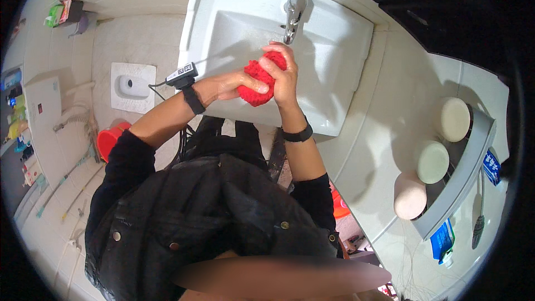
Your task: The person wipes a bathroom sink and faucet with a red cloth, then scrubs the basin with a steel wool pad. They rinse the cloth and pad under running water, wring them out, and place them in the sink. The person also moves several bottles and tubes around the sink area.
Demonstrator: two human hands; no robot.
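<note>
Both my hands grip a bunched red knitted scrubber or cloth (257,71) over the white washbasin (194,16). My left hand (232,85) presses it from the left, its thumb lying across the front. On the other side, my right hand (286,73) curls around its upper right part, and its fingertips reach close beneath the chrome faucet (295,14). The skin of the hands looks wet. Whether water is running from the spout, I cannot tell. A black strap circles each wrist, and the left one carries a small cabled device (182,74).
At right, a grey rack (455,184) holds a cream cup (453,119), a green cup (432,162) and a pink cup (410,196). Beside it lie a blue tube (442,240) and a thin brush (478,230). A squat toilet (144,98) and red bucket (109,141) are at left.
</note>
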